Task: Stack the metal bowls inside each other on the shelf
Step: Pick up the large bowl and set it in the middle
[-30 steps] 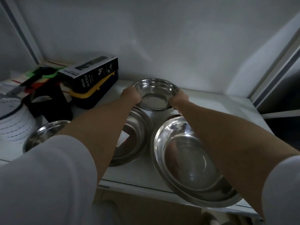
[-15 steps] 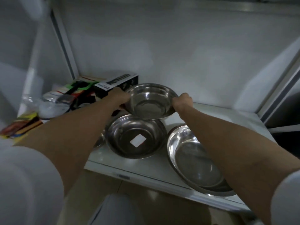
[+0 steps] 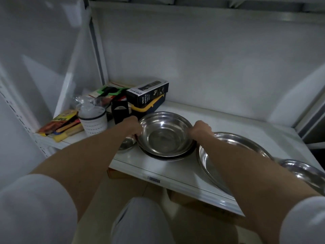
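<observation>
Held aloft before, the small bowl [image 3: 164, 133] now nests in the wider bowl [image 3: 168, 156], each hand's grip pinching its rim.

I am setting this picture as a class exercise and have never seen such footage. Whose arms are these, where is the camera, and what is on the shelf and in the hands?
The camera sits on a person's head, looking down along their arms. The left hand and right hand grip opposite rims of a metal bowl, which sits in a second bowl on the white shelf. A wide shallow bowl lies to the right, a spray bottle box and a white cup to the left.
</observation>
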`<state>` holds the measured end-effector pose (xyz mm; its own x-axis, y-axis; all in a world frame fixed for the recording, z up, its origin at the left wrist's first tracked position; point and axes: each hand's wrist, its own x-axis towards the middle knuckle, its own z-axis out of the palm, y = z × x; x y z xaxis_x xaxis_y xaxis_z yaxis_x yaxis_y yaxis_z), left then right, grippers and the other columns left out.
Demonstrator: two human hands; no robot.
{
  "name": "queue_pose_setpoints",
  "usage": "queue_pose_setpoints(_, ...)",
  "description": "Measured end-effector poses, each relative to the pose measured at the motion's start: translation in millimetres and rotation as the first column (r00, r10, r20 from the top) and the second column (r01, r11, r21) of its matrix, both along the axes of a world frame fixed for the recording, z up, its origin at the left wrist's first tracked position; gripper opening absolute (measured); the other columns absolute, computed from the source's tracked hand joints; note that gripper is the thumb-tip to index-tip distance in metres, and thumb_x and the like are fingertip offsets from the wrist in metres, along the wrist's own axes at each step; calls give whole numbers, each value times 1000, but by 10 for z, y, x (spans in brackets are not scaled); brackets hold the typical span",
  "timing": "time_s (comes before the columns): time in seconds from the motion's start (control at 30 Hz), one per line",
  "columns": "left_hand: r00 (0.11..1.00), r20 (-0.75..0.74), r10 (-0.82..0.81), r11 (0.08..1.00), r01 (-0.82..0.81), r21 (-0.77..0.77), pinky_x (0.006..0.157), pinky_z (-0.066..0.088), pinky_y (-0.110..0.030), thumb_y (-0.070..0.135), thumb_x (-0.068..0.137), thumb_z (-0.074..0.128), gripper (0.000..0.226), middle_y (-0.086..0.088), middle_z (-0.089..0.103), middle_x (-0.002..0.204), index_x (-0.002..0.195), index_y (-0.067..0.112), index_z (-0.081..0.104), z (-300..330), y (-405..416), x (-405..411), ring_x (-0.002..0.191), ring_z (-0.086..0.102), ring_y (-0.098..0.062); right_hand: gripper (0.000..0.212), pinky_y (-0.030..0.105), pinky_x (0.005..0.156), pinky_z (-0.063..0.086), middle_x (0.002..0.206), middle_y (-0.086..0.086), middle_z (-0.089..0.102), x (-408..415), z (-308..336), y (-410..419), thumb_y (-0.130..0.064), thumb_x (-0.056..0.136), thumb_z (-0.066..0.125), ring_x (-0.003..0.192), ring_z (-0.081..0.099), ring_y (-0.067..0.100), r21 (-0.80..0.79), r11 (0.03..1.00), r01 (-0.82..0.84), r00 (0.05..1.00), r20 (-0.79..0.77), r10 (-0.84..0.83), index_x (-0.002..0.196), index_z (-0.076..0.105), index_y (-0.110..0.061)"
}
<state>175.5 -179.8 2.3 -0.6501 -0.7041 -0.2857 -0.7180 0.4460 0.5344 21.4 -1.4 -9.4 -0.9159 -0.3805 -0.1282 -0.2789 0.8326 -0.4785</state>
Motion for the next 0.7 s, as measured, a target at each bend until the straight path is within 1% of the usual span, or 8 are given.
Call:
queue_pose_setpoints(0.1, 997, 47, -55, 998, 56, -16, 64, 50, -31, 0, 73, 63, 19, -18, 67, 88, 91, -4, 65, -71, -14, -57, 79, 66, -28, 31, 43, 105, 37, 116, 11, 64, -57, -71, 33, -20, 85, 57, 115, 56, 30, 89, 996, 3, 999, -53, 2, 114, 61, -9)
queue_pose_setpoints(0.2, 995, 71, -72, 988, 81, -129, 63, 44, -28, 7, 80, 61, 3, -7, 58, 74, 80, 4, 61, -141, 1, -92, 74, 57, -22, 17, 48, 104, 40, 99, 9, 64, -110, -146, 29, -19, 80, 59, 105, 60, 31, 102, 994, -33, 999, -13, 34, 94, 59, -9)
queue_pose_setpoints(0.3, 997, 58, -49, 979, 59, -195, 69, 43, -29, 17, 87, 57, 13, -7, 61, 81, 83, 6, 62, -229, -40, -114, 80, 57, -22, 9, 54, 102, 43, 74, 4, 52, -163, -217, -5, -15, 78, 58, 94, 60, 31, 72, 996, -60, 998, 9, 60, 74, 51, -12)
queue_pose_setpoints(0.37, 998, 54, -16, 980, 27, -200, 69, 42, -29, 19, 87, 55, 15, -10, 64, 87, 82, 6, 60, -272, -67, -135, 81, 58, -24, 16, 54, 102, 43, 71, 3, 50, -203, -221, -4, -12, 75, 57, 92, 60, 31, 50, 997, -61, 998, 8, 61, 67, 44, -16)
queue_pose_setpoints(0.43, 1000, 25, 14, 983, -10, -181, 72, 44, -30, 20, 88, 56, 19, -13, 65, 97, 94, 3, 63, -312, -83, -178, 88, 61, -27, 12, 54, 101, 44, 71, 4, 54, -283, -243, 16, -11, 74, 54, 92, 62, 33, 17, 998, -62, 998, 6, 62, 65, 47, -14)
queue_pose_setpoints(0.5, 999, 2, 35, 986, -34, -162, 74, 45, -31, 22, 89, 57, 22, -15, 63, 98, 99, 3, 63, -331, -76, -222, 92, 61, -30, 9, 52, 101, 45, 76, 7, 58, -362, -251, 61, -15, 77, 52, 98, 63, 36, -19, 998, -63, 998, 6, 63, 70, 54, -9)
queue_pose_setpoints(0.6, 999, 12, 51, 979, -47, -197, 70, 44, -32, 19, 89, 57, 17, -15, 61, 90, 90, 3, 61, -338, -27, -297, 82, 60, -30, 26, 50, 103, 41, 103, 11, 65, -446, -142, 253, -23, 82, 47, 111, 57, 35, 0, 1000, -15, 998, -54, 15, 97, 64, -10)
queue_pose_setpoints(0.7, 997, 72, 28, 930, 1, -368, 77, 47, -35, 17, 88, 54, 24, -17, 61, 106, 103, 0, 62, -287, 83, -372, 100, 61, -35, 33, 50, 106, 31, 119, 9, 60, -618, -11, 598, -18, 87, 45, 123, 46, 32, 74, 994, 82, 990, -123, -73, 114, 62, -10)
